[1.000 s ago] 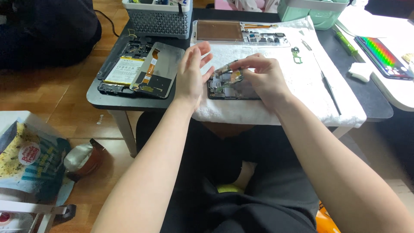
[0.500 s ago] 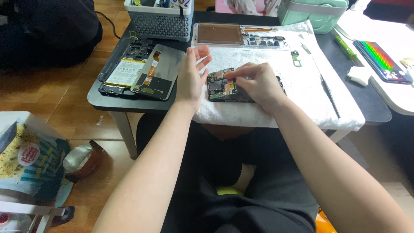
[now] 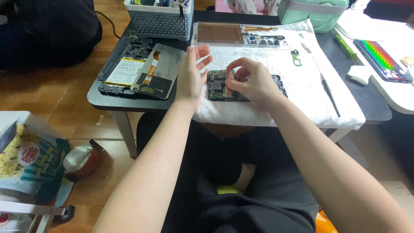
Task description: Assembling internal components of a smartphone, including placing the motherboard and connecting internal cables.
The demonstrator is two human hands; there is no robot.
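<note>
Bare white towel (image 3: 297, 92) lies free at 3 o'clock of the opened phone body (image 3: 224, 86), up to the thin black tool (image 3: 330, 90). At 9 o'clock the left hand (image 3: 189, 77) and grey display panel (image 3: 157, 71) block. At 12 o'clock the clear tray (image 3: 224, 34) bars passage; grey basket (image 3: 159, 21) at 11.

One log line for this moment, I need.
left hand: open beside opened phone | right hand: fingertips on phone | towel beneath
</note>
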